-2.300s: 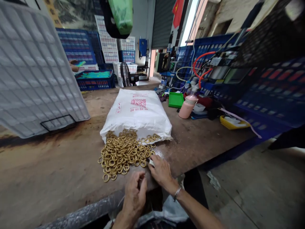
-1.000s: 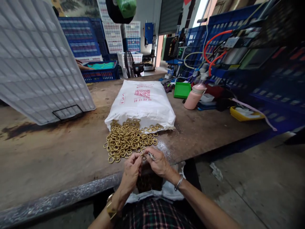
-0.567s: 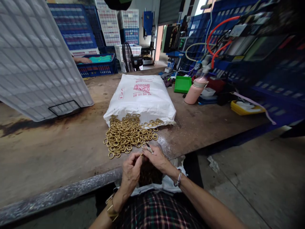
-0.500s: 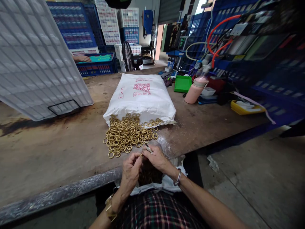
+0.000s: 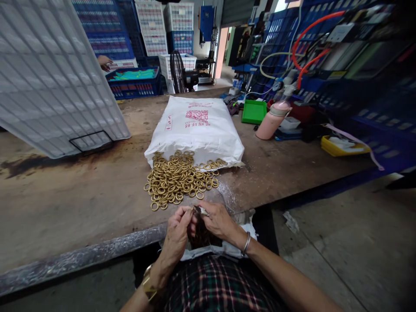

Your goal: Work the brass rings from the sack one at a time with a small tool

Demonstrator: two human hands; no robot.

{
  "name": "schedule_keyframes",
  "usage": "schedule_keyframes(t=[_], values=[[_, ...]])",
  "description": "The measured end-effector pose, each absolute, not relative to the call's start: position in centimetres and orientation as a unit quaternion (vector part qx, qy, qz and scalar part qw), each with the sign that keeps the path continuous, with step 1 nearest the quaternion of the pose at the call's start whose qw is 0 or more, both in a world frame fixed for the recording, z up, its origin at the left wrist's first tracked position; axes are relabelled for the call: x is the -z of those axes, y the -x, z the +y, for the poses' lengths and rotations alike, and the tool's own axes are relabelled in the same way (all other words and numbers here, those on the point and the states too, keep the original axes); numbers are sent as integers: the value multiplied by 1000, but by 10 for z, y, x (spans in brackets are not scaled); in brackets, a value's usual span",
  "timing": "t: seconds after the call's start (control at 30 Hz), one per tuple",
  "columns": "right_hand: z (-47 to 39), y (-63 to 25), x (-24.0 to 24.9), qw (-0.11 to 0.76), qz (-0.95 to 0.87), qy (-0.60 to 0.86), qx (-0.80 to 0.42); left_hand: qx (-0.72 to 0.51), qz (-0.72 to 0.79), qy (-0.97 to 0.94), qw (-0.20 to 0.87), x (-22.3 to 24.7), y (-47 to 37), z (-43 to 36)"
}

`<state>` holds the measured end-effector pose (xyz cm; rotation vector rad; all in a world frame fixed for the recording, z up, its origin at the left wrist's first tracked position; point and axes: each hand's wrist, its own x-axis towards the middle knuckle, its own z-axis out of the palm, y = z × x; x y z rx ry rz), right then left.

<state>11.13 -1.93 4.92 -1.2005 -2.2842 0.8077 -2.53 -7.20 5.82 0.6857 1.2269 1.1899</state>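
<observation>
Head view: small-ring work beside the front edge of the brown bench (image 5: 65, 208)

The left hand (image 5: 177, 229) is nearly closed, thumb and forefinger pinching what looks like one small gold-coloured ring (image 5: 192, 209), seen edge-on just past the front edge. The right hand (image 5: 221, 222) is partly closed, its fingers curled round a small pale tool (image 5: 204, 211); they hide most of it, so its exact shape and whether it touches the ring cannot be told.

Below both hands, between the front edge and the lap, dark brown pieces (image 5: 203, 236) lie in an opened white sack (image 5: 227, 249). A loose heap of gold-coloured metal rings (image 5: 175, 177) spreads from the mouth of a white woven bag with red print (image 5: 198, 130) toward the front edge, several lying apart at its near left side.

Good handling here probably means a firm fingertip pinch that leaves part of the ring's rim exposed, with the tool brought in by small, controlled movements clear of the left thumb. Steady wrists near the edge would help. A ring gripped too lightly could twist or slip into the dark pieces, where it may be hard to find.
</observation>
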Motion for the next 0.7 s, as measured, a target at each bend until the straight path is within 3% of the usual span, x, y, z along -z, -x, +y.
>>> schedule_keyframes(t=[0.4, 0.57, 0.7], values=[[-23, -108, -47, 131, -858, 444, -223, -511, 568, -353, 541, -69, 23, -76], [-8, -120, -41, 111, -826, 527, -168, -500, 486, -368, 615, -79, 16, -87], [1, -120, -48, 131, -800, 566, -151, -540, 447, -234, 673, -72, 18, -82]])
